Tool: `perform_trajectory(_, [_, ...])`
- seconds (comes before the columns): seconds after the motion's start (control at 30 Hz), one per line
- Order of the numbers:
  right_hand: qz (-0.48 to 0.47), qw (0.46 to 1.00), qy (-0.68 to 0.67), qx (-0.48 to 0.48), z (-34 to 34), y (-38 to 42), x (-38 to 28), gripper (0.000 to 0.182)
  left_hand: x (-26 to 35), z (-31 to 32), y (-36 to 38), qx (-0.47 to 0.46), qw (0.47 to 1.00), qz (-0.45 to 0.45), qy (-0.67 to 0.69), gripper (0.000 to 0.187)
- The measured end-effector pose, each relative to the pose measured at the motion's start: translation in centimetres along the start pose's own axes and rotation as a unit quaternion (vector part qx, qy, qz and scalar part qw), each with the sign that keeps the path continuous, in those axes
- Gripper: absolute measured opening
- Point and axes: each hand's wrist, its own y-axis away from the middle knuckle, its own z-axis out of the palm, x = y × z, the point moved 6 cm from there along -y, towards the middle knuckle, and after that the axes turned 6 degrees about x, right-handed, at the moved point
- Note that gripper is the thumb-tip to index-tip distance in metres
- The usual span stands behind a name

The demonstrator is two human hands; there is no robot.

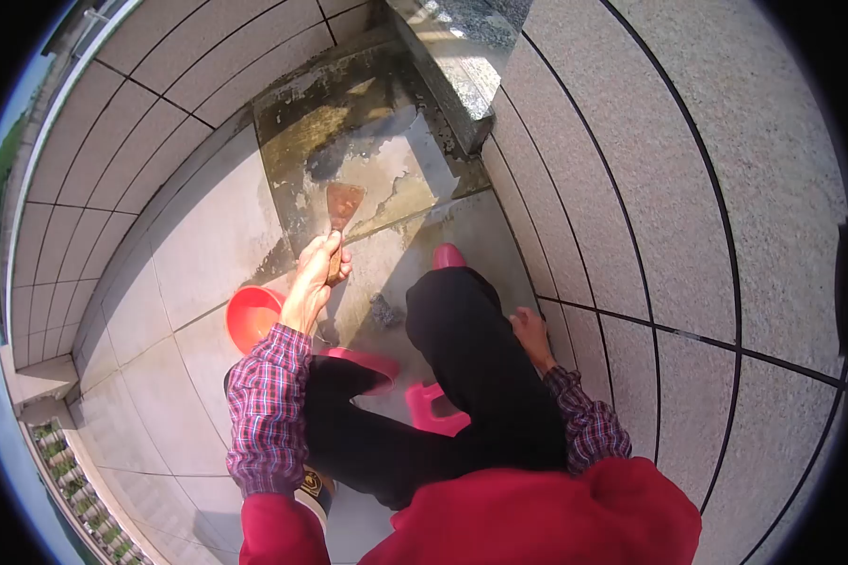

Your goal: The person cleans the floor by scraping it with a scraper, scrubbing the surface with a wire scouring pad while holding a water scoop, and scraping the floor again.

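Note:
My left hand [320, 268] is wrapped round the wooden handle of a putty knife [346, 201], whose wide, rusty blade points forward. In this view the blade overlaps the near part of a wet, patchy floor tile [349, 151] with peeling, stained areas. An orange-red plastic tub [254, 318] stands just left of my left wrist. My right hand [531, 337] is low beside my right knee, close to the tiled wall; its fingers look curled in, partly hidden, and nothing shows in them.
Tiled walls [650, 235] rise on the right and left, with a stone step [457, 80] at the back. A dark grey clump [383, 312] lies on the floor between my pink shoes [449, 255]. A pink stool [435, 411] is beneath me, and a can [317, 492] stands by my left elbow.

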Motion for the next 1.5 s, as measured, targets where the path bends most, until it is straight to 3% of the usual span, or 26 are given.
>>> perform_trajectory(0.1, [-0.047,0.995,-0.079,0.025,-0.9,-3.3,-6.3,0.031,-3.8,3.9,-0.3,-0.015,0.996,-0.082,0.016,0.020])
perform_trajectory(0.17, [-0.086,0.993,-0.073,0.027,-0.2,-6.3,-10.0,0.033,-8.4,5.9,-3.5,-0.085,0.989,-0.114,0.032,0.021])
perform_trajectory(0.23, [-0.125,0.989,-0.073,0.037,1.8,-9.3,-13.1,0.037,-11.1,9.2,-5.8,-0.057,0.979,-0.180,0.079,0.019])
perform_trajectory(0.3, [-0.247,0.966,-0.077,0.018,4.5,-11.9,-16.1,0.049,-12.7,12.8,-8.9,-0.087,0.979,-0.164,0.090,0.018])
perform_trajectory(0.33, [-0.242,0.967,-0.078,0.018,6.0,-13.4,-16.4,0.049,-13.5,14.3,-10.8,-0.087,0.979,-0.153,0.105,0.018])
perform_trajectory(0.4, [-0.333,0.942,-0.031,-0.020,9.1,-14.9,-17.4,0.061,-14.7,16.1,-13.7,-0.086,0.978,-0.150,0.115,0.018])
perform_trajectory(0.53, [-0.326,0.943,-0.003,-0.064,12.2,-18.0,-15.1,0.067,-15.7,17.2,-16.9,-0.079,0.987,-0.113,0.085,0.018])
perform_trajectory(0.6, [-0.341,0.937,0.016,-0.072,13.4,-18.9,-13.4,0.060,-16.6,17.6,-17.1,-0.089,0.985,-0.119,0.082,0.018])
perform_trajectory(0.67, [-0.341,0.937,0.000,-0.074,14.0,-19.5,-12.1,0.058,-18.1,17.5,-16.9,-0.024,0.991,-0.104,0.086,0.020])
perform_trajectory(0.73, [-0.340,0.937,-0.018,-0.072,14.6,-19.8,-11.0,0.056,-19.0,17.7,-16.4,-0.025,0.991,-0.100,0.083,0.021])
perform_trajectory(0.8, [-0.367,0.928,0.014,-0.057,15.2,-19.7,-10.7,0.063,-19.1,17.9,-16.2,-0.029,0.992,-0.090,0.087,0.025])
perform_trajectory(0.9, [-0.361,0.932,0.013,0.018,16.3,-23.0,-11.3,0.063,-17.0,18.9,-19.8,-0.049,0.992,-0.085,0.073,0.024])
perform_trajectory(0.97, [-0.334,0.942,0.020,0.024,15.7,-27.0,-13.5,0.060,-13.9,20.9,-24.0,-0.066,0.990,-0.076,0.100,0.019])
perform_trajectory(1.03, [-0.368,0.929,0.029,0.023,15.0,-29.1,-15.4,0.057,-13.4,21.1,-23.2,-0.052,0.988,-0.095,0.112,0.019])
perform_trajectory(1.1, [-0.389,0.920,0.039,0.015,14.4,-26.9,-14.5,0.050,-12.8,21.5,-21.8,-0.023,0.986,-0.113,0.120,0.021])
perform_trajectory(1.17, [-0.368,0.929,0.036,0.023,14.9,-22.8,-11.9,0.038,-15.9,19.8,-17.7,0.011,0.987,-0.137,0.086,0.022])
perform_trajectory(1.23, [-0.350,0.935,0.034,0.031,15.1,-20.9,-11.9,0.039,-16.3,19.4,-17.2,0.005,0.988,-0.131,0.077,0.020])
perform_trajectory(1.37, [-0.374,0.925,0.040,0.052,16.3,-28.9,-16.0,0.042,-11.6,20.6,-23.7,0.004,0.991,-0.086,0.100,0.021])
perform_trajectory(1.43, [-0.382,0.922,0.024,0.062,16.2,-31.7,-17.9,0.042,-8.5,21.5,-27.1,-0.018,0.994,-0.021,0.104,0.020])
perform_trajectory(1.5, [-0.387,0.921,0.011,0.028,15.9,-32.4,-18.9,0.043,-8.7,21.3,-25.9,-0.018,0.992,-0.029,0.119,0.020])
